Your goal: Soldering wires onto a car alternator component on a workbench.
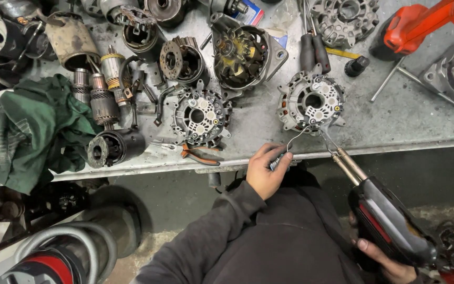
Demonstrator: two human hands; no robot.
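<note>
My left hand [267, 169] pinches a thin grey solder wire [292, 141] at the bench's front edge; the wire curves up toward a round aluminium rectifier housing [311, 101]. My right hand [384, 260], low at the right, grips a black and red soldering gun [387, 221]. Its metal tip [328, 138] reaches the lower rim of that housing, close to the wire's end.
A second rectifier plate [200, 115], an alternator housing [245, 52], rotors and starter parts [103, 100] crowd the metal bench. Orange-handled pliers [198, 153] lie near the front edge. A green rag [32, 129] sits left, an orange power tool [421, 23] at the back right.
</note>
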